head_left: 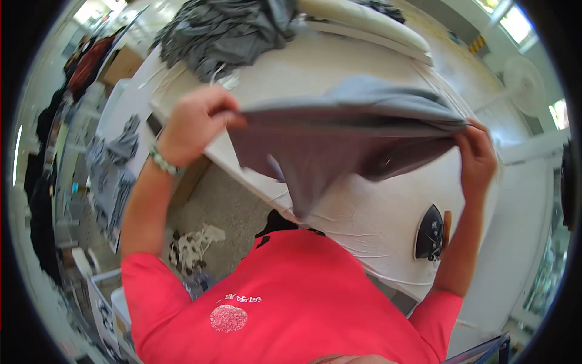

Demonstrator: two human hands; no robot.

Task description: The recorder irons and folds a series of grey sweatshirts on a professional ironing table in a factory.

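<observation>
Nearest the camera, the person's red shirt (pixel 291 291) is filling the lower middle of the view, both bare forearms rising from it. The left hand (pixel 194 124), a beaded bracelet (pixel 163 162) on its wrist, is closing its grip on one end of a grey garment (pixel 339 136), fingers curled and pinching the folded cloth edge. The right hand (pixel 478 159) is doing the same at the other end, its grip pressed together on the cloth, thumb and fingers clamping the edge. Between the two grips the garment is hanging stretched and lifted above the desk (pixel 364 206), its lower part drooping in a point below and between the hands, toward the person's chest.

Below the right grip, beside the forearm, a dark flat iron (pixel 430 233) is lying on the white padded desk. Below the left grip, off the desk edge, a crumpled patterned cloth (pixel 194 246) is lying on the floor. Left of the left grip, grey garments (pixel 115 164) are draped over a stand. Beyond the left grip, at the far end of the desk, a heap of grey clothes (pixel 224 33) is lying. Beyond the right grip, a white fan (pixel 524 85) is standing well apart.
</observation>
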